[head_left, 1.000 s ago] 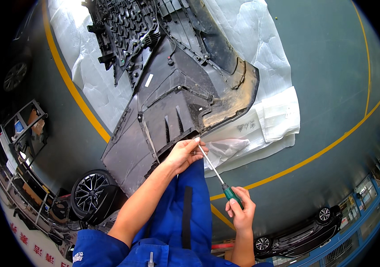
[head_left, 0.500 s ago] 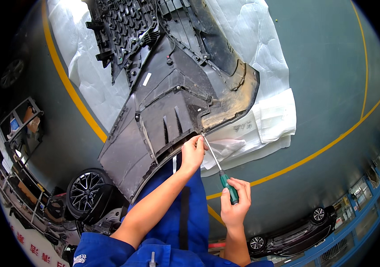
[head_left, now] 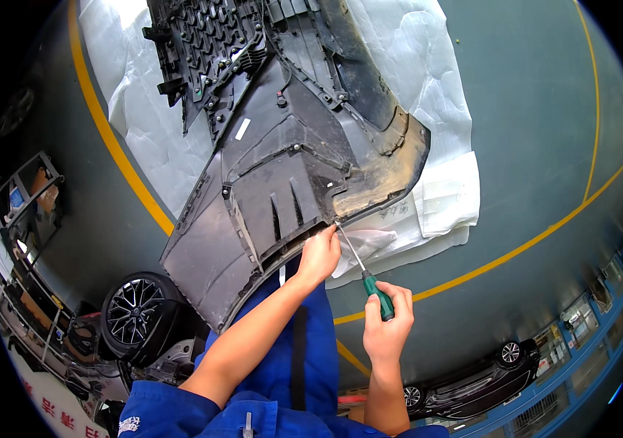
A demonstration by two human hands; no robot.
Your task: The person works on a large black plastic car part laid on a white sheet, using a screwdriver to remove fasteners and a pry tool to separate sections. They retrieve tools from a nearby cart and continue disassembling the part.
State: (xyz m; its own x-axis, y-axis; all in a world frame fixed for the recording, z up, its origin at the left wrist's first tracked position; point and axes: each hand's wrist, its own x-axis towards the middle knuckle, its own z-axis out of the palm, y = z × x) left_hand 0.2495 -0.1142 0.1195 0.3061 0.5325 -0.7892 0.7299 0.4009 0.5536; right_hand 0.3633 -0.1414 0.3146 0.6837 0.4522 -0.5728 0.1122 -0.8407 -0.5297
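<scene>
A large dark grey car bumper cover (head_left: pixel 253 212) lies with its ribbed, bracketed inner side up, its rear corner stained brown with dirt. My left hand (head_left: pixel 320 255) is closed at the near edge of the cover, fingertips pinched against it right beside the screwdriver's tip. In my right hand (head_left: pixel 387 328) is a screwdriver (head_left: pixel 371 286) with a green handle and a long metal shaft. The shaft slants up and left to meet the cover's edge at my left fingertips. Whatever small fastener the tip touches is too small to make out.
White padding sheet (head_left: pixel 428 87) is spread beneath the cover. A black honeycomb grille (head_left: pixel 213 44) is attached at the far left. A wheel (head_left: pixel 136 310) stands to my left, near a metal rack (head_left: pixel 34 190). Yellow lines (head_left: pixel 501 266) mark the green floor; a dark car (head_left: pixel 472 379) stands lower right.
The right hand and screwdriver have shifted slightly upward. My left hand stays at the cover's edge by the tip, and the whole view has moved a little.
</scene>
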